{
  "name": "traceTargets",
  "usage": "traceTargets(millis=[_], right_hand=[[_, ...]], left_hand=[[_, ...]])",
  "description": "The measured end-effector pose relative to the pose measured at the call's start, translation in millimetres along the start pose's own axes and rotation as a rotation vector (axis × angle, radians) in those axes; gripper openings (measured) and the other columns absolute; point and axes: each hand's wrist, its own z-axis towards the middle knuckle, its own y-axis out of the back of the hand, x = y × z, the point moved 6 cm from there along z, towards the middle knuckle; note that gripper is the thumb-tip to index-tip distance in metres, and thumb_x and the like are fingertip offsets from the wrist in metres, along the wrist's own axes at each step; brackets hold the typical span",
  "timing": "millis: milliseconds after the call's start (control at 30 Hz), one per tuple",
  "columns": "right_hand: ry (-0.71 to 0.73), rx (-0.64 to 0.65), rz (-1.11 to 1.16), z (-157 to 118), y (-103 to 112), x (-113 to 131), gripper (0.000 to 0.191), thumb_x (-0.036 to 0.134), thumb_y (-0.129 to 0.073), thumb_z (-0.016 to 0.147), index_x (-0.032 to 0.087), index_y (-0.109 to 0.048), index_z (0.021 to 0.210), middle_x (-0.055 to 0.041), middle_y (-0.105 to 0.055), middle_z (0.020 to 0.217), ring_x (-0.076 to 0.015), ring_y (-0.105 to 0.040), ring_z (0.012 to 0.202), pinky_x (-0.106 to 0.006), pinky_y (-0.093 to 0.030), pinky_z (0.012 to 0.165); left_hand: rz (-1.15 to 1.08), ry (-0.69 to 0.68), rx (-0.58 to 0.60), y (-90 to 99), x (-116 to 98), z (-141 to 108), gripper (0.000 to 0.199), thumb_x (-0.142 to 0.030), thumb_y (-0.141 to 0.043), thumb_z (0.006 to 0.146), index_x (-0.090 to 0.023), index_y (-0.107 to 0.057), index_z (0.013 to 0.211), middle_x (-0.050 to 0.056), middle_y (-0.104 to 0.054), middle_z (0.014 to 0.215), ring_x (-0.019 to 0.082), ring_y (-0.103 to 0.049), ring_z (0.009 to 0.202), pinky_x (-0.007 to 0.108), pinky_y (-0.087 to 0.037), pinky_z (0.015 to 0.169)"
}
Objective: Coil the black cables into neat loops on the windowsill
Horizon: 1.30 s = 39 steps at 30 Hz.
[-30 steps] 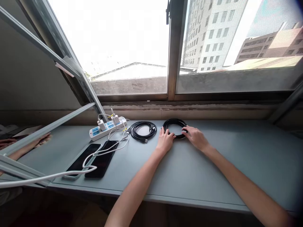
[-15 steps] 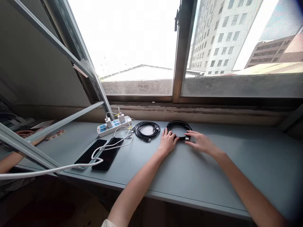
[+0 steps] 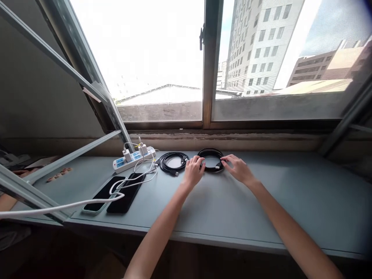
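Observation:
A coiled black cable (image 3: 209,169) lies on the grey desk between my two hands, its connector with a pale metal end resting at the lower right of the ring. My left hand (image 3: 194,170) curls its fingers over the left side of this coil. At the opposite side, my right hand (image 3: 237,168) has thumb and forefinger closed on the coil's edge, beside the connector. A second coiled black cable (image 3: 166,169) sits just left of my left hand, with a plug pointing toward the front.
A white power strip (image 3: 119,167) with chargers plugged in stands at the back left. White charging cords (image 3: 87,201) run over two phones (image 3: 123,201). Metal rack bars (image 3: 75,149) cross the left side. Behind the grey desk (image 3: 232,217) is a window.
The view has shifted slightly right. My right hand has closed in on the coil's right edge, and the connector now lies along the ring. My left fingers have drawn back to its left side.

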Motion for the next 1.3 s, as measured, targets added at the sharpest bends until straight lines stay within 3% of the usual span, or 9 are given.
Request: traceTargets(millis=[200, 400, 567, 667, 767, 900, 1067, 1200, 1300], right_hand=[[0.015, -0.075, -0.03, 0, 4, 0, 0.024, 0.029, -0.042, 0.087, 0.023, -0.066, 0.085, -0.0021, -0.067, 0.092, -0.0177, -0.061, 0.085, -0.03, -0.043, 0.073], [0.094, -0.144, -0.005, -2, 19, 21, 0.025, 0.029, -0.043, 0.086, 0.024, -0.067, 0.088, -0.0019, -0.067, 0.085, -0.0169, -0.061, 0.081, -0.028, -0.043, 0.069], [0.059, -0.033, 0.12, -30, 24, 38, 0.024, 0.031, -0.045, 0.086, 0.026, -0.068, 0.091, -0.0006, -0.068, 0.09, -0.0161, -0.061, 0.082, -0.027, -0.045, 0.069], [0.069, 0.136, 0.204, -68, 22, 41, 0.024, 0.033, -0.046, 0.085, 0.027, -0.069, 0.087, -0.0003, -0.069, 0.094, -0.0161, -0.061, 0.082, -0.027, -0.047, 0.071], [0.009, 0.185, 0.296, -108, 24, 28, 0.025, 0.035, -0.045, 0.085, 0.025, -0.068, 0.087, -0.001, -0.069, 0.092, -0.0163, -0.062, 0.082, -0.027, -0.048, 0.069], [-0.099, 0.13, 0.352, -136, 28, 8, 0.027, 0.036, -0.046, 0.084, 0.022, -0.069, 0.09, -0.0025, -0.069, 0.091, -0.0158, -0.062, 0.075, -0.027, -0.049, 0.068], [-0.109, 0.012, 0.223, -135, 29, 12, 0.027, 0.032, -0.044, 0.084, 0.022, -0.067, 0.093, -0.0031, -0.069, 0.086, -0.0168, -0.062, 0.074, -0.029, -0.049, 0.067], [-0.017, 0.032, 0.083, -138, 25, 22, 0.027, 0.031, -0.043, 0.084, 0.024, -0.067, 0.095, -0.0031, -0.068, 0.088, -0.018, -0.062, 0.078, -0.03, -0.049, 0.069], [-0.135, -0.087, 0.119, -142, 33, 9, 0.031, 0.035, -0.045, 0.083, 0.024, -0.063, 0.105, -0.0029, -0.068, 0.084, -0.0174, -0.062, 0.069, -0.031, -0.05, 0.069]], left_hand=[[-0.1, -0.001, -0.09, 47.6, -20, -59, 0.017, -0.019, -0.04, 0.092, -0.023, -0.055, 0.098, 0.002, -0.059, 0.099, 0.018, -0.056, 0.095, 0.033, -0.037, 0.085], [-0.184, 0.088, -0.099, 63.4, -13, -115, 0.028, -0.024, -0.031, 0.094, -0.021, -0.059, 0.088, 0.004, -0.059, 0.093, 0.019, -0.055, 0.093, 0.035, -0.037, 0.083], [-0.254, 0.09, -0.1, 63.4, -11, -116, 0.03, -0.026, -0.035, 0.092, -0.019, -0.06, 0.078, 0.005, -0.056, 0.087, 0.019, -0.055, 0.088, 0.032, -0.041, 0.08], [-0.262, 0.081, -0.092, 60.8, -13, -114, 0.028, -0.024, -0.038, 0.089, -0.018, -0.061, 0.075, 0.005, -0.054, 0.085, 0.018, -0.055, 0.084, 0.031, -0.044, 0.075], [-0.268, 0.077, -0.075, 57.7, -15, -115, 0.027, -0.025, -0.04, 0.088, -0.018, -0.062, 0.073, 0.005, -0.053, 0.085, 0.018, -0.054, 0.08, 0.025, -0.044, 0.059], [-0.305, 0.081, -0.068, 55.6, -13, -115, 0.025, -0.024, -0.043, 0.086, -0.017, -0.063, 0.071, 0.004, -0.052, 0.084, 0.015, -0.053, 0.074, 0.021, -0.037, 0.045], [-0.38, 0.121, -0.144, 60.1, -6, -115, 0.028, -0.021, -0.041, 0.085, -0.017, -0.063, 0.068, 0.004, -0.054, 0.081, 0.015, -0.054, 0.075, 0.025, -0.043, 0.061], [-0.457, 0.185, -0.166, 62.0, -1, -117, 0.031, -0.021, -0.038, 0.086, -0.018, -0.063, 0.067, 0.003, -0.056, 0.08, 0.016, -0.055, 0.077, 0.027, -0.043, 0.065], [-0.506, 0.217, -0.142, 61.8, -1, -118, 0.033, -0.023, -0.037, 0.087, -0.018, -0.063, 0.068, 0.004, -0.056, 0.08, 0.016, -0.055, 0.076, 0.027, -0.042, 0.067]])
